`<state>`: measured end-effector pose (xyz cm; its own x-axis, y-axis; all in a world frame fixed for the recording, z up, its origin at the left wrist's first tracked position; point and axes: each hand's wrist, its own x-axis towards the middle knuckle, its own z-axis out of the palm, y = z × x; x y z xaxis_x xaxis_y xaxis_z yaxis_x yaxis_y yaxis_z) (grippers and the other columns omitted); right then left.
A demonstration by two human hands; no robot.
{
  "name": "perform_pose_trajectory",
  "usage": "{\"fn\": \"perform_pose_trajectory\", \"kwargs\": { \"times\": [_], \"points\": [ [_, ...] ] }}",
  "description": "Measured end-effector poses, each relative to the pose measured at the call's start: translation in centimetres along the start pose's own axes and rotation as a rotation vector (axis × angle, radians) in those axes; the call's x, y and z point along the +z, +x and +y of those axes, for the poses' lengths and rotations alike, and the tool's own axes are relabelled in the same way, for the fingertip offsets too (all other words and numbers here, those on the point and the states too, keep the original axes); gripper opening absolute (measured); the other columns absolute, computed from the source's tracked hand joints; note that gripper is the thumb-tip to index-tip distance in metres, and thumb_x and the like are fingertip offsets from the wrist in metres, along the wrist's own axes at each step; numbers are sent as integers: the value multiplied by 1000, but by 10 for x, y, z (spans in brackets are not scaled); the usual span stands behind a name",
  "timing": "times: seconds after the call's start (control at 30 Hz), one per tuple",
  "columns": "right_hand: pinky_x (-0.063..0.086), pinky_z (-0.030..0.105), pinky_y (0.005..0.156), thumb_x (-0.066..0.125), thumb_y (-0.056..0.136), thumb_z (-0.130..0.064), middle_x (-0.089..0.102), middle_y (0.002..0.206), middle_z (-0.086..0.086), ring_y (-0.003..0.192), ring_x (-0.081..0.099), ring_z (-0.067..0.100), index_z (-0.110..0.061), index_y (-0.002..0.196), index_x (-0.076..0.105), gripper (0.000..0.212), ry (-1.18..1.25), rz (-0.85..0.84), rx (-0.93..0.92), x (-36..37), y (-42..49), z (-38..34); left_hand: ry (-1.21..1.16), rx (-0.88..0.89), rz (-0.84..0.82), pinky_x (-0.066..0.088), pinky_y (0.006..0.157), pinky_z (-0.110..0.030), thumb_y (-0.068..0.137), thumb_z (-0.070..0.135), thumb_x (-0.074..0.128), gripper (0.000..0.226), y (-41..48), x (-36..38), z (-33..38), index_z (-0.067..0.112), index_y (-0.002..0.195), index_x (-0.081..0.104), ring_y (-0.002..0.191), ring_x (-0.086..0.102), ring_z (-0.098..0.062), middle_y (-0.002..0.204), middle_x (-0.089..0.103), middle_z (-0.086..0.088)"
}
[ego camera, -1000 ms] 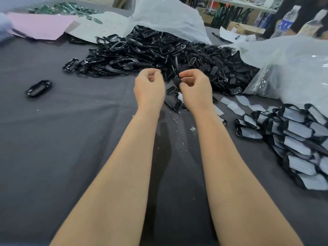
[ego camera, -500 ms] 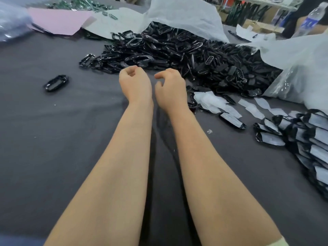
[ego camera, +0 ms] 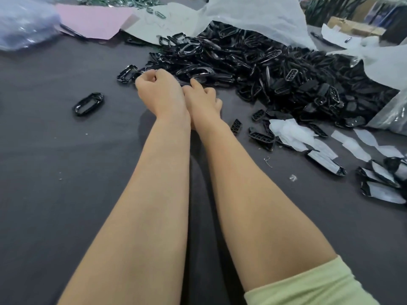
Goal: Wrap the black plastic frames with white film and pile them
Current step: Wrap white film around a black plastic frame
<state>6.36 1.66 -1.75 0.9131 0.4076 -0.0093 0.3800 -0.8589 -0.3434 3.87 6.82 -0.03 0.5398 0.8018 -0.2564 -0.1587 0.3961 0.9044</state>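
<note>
A bluish plastic bag (ego camera: 24,23) sits in the upper left corner of the frame, with a pink sheet (ego camera: 94,20) just to its right. Below them, the dark grey tabletop (ego camera: 55,172) carries a lone black frame (ego camera: 89,104), which lies flat at centre left, well apart from the rest.

Both bare forearms reach up from the bottom edge. The left hand (ego camera: 160,91) hovers at the near left fringe of the heap of black frames (ego camera: 275,69). Its fingers are curled inward, and I cannot tell whether its grip holds anything. The right hand (ego camera: 202,100) is pressed against the left wrist and partly hidden by it. One finger points toward the heap and the others are bent, so its grip cannot be told either. A pale green sleeve (ego camera: 308,287) shows at the lower right.

The heap spills from a white plastic bag (ego camera: 253,16) across the upper centre and right. Loose white film (ego camera: 290,133) lies at its near edge, at centre right. Wrapped frames (ego camera: 383,183) are piled at the right edge.
</note>
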Motion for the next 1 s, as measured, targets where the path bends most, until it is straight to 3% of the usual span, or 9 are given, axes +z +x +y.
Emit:
{"fn": "perform_pose_trajectory", "kwargs": {
  "times": [0.07,0.13,0.47,0.57,0.63,0.7,0.8,0.87,1.0],
  "points": [
    [17,46,109,40,97,-25,18,158,-4,138,19,29,-24,137,41,40,21,12,17,-1,4,1,26,38,43,46,63,-21,95,4,42,19,-5,1,0,-1,110,53,75,51,-19,103,49,-12],
    [19,43,106,38,97,-24,28,151,-3,133,23,28,-23,135,40,38,60,25,27,0,5,1,-29,14,65,39,56,-17,94,4,43,13,-9,1,-2,8,104,51,73,48,-13,115,56,-12],
    [35,38,96,43,98,-23,52,125,8,118,41,29,-15,122,53,27,90,211,-8,1,-14,9,33,58,24,49,74,-34,92,7,44,13,-15,2,-10,19,95,48,83,51,-16,127,54,-13],
    [39,34,86,41,100,-21,58,110,11,101,48,25,-11,99,58,19,311,250,-69,-12,-25,20,184,130,-90,49,91,-35,91,8,47,18,-20,1,-11,18,102,56,87,53,-15,117,59,-7],
    [32,28,73,41,99,-14,57,82,4,85,46,22,-14,74,50,26,414,290,-99,-27,-30,30,351,228,-207,48,90,-32,92,11,49,19,-26,3,-11,14,106,61,87,56,-16,100,63,-5],
    [37,28,71,45,97,-10,53,71,-2,80,48,19,-13,71,55,28,459,300,-104,-44,-38,40,471,288,-367,51,91,-38,95,17,49,12,-36,5,-11,12,93,60,92,63,-28,95,67,-12],
    [51,40,83,50,96,-18,63,83,4,86,62,23,-6,89,67,21,534,380,-18,-58,-53,60,512,308,-473,54,87,-47,97,22,49,18,-50,7,-11,14,82,55,92,66,-32,91,68,-15],
    [49,36,84,52,96,-26,64,88,3,94,63,25,-8,93,65,22,527,443,112,-59,-62,76,404,258,-432,57,75,-40,97,19,49,21,-56,6,-11,15,76,54,77,63,-26,76,63,-8],
    [39,37,96,52,90,-53,60,119,10,118,48,32,-12,110,66,48,-5,223,335,-42,-74,87,-42,-53,-360,54,56,-20,100,10,46,25,-72,4,-9,12,75,52,58,56,-9,68,56,-2]
  ]
}}
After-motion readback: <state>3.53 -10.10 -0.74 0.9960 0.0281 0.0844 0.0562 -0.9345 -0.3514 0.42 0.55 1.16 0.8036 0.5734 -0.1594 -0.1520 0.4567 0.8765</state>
